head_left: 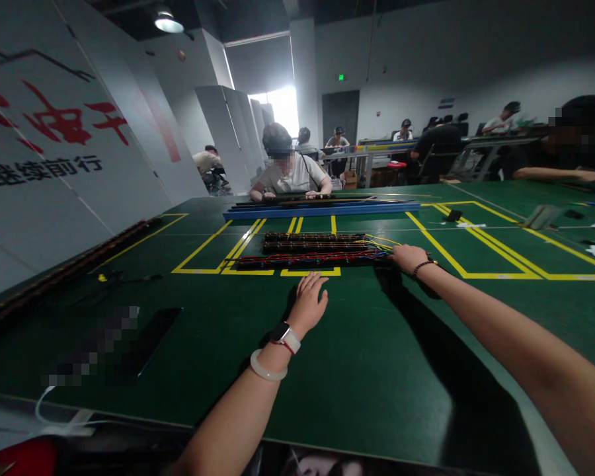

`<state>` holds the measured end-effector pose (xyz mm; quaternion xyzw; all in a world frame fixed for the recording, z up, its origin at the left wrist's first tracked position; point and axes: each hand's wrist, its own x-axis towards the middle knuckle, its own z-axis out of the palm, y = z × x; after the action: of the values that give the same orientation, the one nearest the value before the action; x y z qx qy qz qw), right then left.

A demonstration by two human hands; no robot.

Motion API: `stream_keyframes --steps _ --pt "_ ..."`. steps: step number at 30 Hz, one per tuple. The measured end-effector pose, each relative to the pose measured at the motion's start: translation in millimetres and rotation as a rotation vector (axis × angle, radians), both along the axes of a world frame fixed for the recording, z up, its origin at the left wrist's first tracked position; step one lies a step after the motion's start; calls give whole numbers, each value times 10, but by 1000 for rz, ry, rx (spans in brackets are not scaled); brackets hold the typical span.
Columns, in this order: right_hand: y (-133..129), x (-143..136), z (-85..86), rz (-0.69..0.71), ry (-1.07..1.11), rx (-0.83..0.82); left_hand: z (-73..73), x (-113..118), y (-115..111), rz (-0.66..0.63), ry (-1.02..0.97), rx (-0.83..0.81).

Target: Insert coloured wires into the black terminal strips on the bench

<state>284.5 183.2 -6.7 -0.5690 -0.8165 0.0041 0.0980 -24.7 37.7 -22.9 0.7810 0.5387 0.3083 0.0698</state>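
Several dark strips with red and blue wires, the wired bundle [307, 260], lie side by side on the green table [367, 344], partly over yellow tape outlines. At the bundle's right end my right hand [410, 259] is closed around something I cannot make out, beside the yellow wires [379, 242]. My left hand [308, 301] is held palm down just in front of the bundle, fingers spread and holding nothing. Behind lie two more dark strips [315, 242], parallel to the front one.
A long blue tray [322, 209] crosses the table beyond the strips, with a person leaning behind it. Two phone-like slabs lie at the near left, one with a white cable [42, 403]. A long dark strip [79, 261] runs along the left edge.
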Motion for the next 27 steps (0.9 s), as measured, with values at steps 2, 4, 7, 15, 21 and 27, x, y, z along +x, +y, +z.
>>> stream_keyframes --steps 2,4,7,15,21,27 --pt "24 -30 68 -40 -70 30 -1 2 3 -6 -7 -9" --pt "64 -126 181 -31 -118 68 2 10 0 -16 -9 -19" --pt "163 -375 375 94 -150 112 15 29 -15 -42 -5 -36" --pt "396 -1253 303 361 -130 66 20 14 -23 -82 -2 -34" --pt "560 -1569 59 400 -78 -1 -3 -7 3 -63 -22 -14" --pt "713 -1553 53 328 -84 -65 -26 47 7 -87 -7 -12"
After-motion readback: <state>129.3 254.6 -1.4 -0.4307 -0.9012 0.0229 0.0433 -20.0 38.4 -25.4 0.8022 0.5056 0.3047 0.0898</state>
